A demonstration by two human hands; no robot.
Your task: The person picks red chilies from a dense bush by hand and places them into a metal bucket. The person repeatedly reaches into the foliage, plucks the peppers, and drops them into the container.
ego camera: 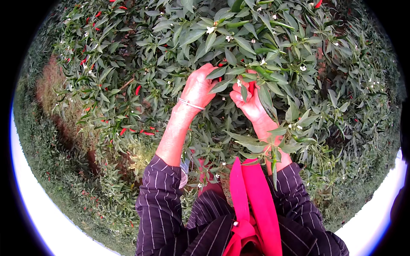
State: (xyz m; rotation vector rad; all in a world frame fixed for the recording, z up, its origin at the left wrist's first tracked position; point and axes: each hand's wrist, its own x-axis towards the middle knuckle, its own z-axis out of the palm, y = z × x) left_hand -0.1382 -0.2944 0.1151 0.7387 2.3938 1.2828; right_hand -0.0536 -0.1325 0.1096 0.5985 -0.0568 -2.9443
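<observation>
My left hand (199, 84), with a pale bangle at the wrist, reaches into a chili pepper plant (224, 124). Its fingertips go behind leaves, close to a red chili (220, 78), so whether they grip it is hidden. To its right, my right hand (248, 99) has its fingers curled round a red chili (251, 88) among the leaves. A green chili (265, 74) hangs just above that hand. Leafy stems (272, 147) cross in front of my right forearm.
Dense chili plants with white flowers (210, 29) surround both hands. Several red chilies (138, 90) hang at the left, and green ones (237, 24) above. A pink-red scarf (256, 192) hangs from my neck between the arms. Brown soil (92, 160) shows at the left.
</observation>
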